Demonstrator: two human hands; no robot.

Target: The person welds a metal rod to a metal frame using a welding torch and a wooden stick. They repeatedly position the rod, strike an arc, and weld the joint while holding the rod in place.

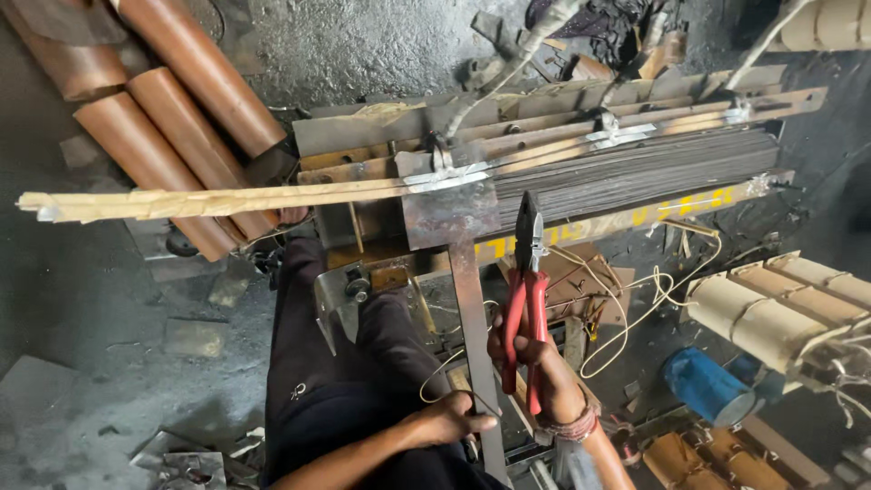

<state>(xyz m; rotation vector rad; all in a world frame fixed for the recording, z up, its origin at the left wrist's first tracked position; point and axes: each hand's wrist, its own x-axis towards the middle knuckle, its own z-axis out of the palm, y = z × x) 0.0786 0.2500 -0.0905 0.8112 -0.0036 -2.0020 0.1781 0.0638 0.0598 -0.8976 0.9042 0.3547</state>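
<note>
Below the steel bench (472,308), my right hand (535,358) was clenched around the red handles of the pliers (528,290), jaws up just short of the dark rod bundle (635,172). My left hand (449,419) pinched a pale wire (626,313) that looped away right of the bench upright. I judged the wire light, springy and prone to kink, best gripped near its free end; the pliers felt stiff and secure at mid-handle. Left of the bench lay brown tubes (172,109); to its right, cream rolls (780,304) and a blue cylinder (708,386) crowded the space, the upright itself blocking a straight reach.
</note>
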